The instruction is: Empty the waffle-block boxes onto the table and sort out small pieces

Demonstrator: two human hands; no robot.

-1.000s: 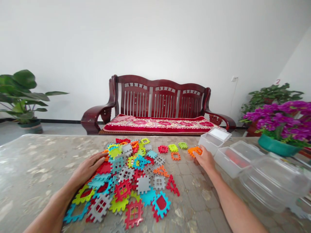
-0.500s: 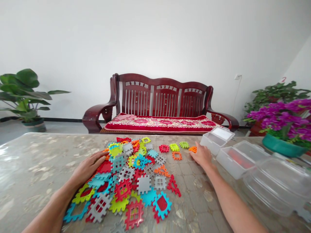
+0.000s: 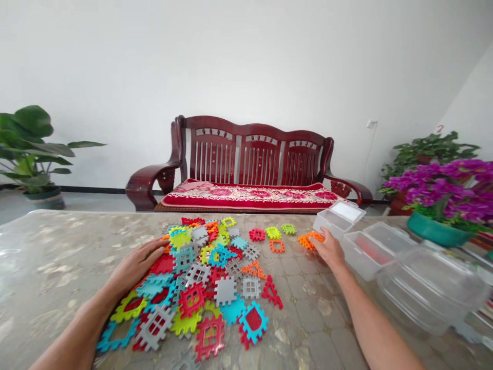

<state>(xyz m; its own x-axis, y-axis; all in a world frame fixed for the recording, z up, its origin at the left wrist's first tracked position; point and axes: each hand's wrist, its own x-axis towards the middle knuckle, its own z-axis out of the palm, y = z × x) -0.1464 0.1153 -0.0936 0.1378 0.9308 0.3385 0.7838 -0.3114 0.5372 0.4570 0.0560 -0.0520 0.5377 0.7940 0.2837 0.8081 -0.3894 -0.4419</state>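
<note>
Since half a second ago, my right hand (image 3: 332, 251) has drawn slightly to the right, so more of the orange pieces (image 3: 308, 240) shows on the far right part of the counter (image 3: 57, 267). My thumb and fingers are at their right edge; I cannot tell whether they pinch one. Just left lie two lime frames (image 3: 273, 233), a red frame (image 3: 257, 235) and, nearer me, an orange frame (image 3: 277, 246). My left hand (image 3: 134, 264) rests, fingers stretched out side by side, against the left edge of the mixed pile of notched pieces (image 3: 225, 291). To the right of my right hand stand clear plastic boxes (image 3: 358, 257).
</note>
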